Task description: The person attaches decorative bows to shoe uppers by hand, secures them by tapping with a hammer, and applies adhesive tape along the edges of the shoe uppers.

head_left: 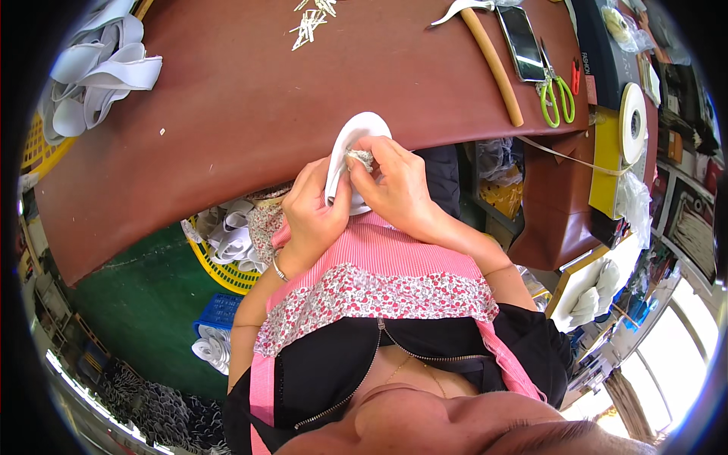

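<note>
brown table [250,114]: scissors [556,95], phone [522,42], tube [493,64].

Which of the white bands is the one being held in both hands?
The single white band at the table edge, pinched between left hand and right hand; the others lie heaped in piles.

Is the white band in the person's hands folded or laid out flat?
Folded: the white band curves over into a loop, pinched between left hand and right hand.

Much of the white elastic loop [356,140] was covered by the left hand [315,212] and the right hand [398,186], and the small patterned piece [362,158] pinched against it was too small to be made out. Left of the loop, the white band pile [95,72] was cut off by the picture's rim. Below the loop, the yellow basket [227,273] was partly hidden by the table edge [189,208].
</note>
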`<action>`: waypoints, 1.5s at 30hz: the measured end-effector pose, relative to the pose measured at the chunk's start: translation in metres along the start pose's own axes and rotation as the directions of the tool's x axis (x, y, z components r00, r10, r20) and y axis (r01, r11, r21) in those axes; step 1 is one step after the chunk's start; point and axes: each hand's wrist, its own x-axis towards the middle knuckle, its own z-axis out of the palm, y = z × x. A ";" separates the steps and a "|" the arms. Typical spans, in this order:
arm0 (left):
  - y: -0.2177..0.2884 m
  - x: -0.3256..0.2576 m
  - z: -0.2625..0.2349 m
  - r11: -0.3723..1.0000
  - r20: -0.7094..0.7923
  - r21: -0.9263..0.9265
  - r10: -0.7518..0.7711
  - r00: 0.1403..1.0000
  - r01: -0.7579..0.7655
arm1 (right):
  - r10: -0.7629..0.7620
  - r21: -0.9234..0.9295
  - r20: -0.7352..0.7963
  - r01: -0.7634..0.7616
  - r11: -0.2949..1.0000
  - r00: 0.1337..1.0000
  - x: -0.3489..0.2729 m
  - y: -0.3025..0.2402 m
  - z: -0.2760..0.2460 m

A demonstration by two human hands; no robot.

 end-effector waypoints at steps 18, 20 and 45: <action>-0.006 -0.008 -0.003 0.974 0.114 -0.224 -0.007 0.993 0.033 | -0.150 -0.034 0.045 0.152 0.988 0.988 0.002 -0.001 -0.005; -0.006 -0.007 -0.003 0.981 0.106 -0.196 0.027 0.994 -0.005 | -0.147 -0.024 0.030 0.148 0.989 0.989 0.001 0.001 -0.004; -0.006 0.000 -0.002 0.939 0.029 0.062 0.338 0.941 -0.339 | -0.120 0.026 -0.011 0.120 0.992 0.993 -0.004 -0.006 -0.006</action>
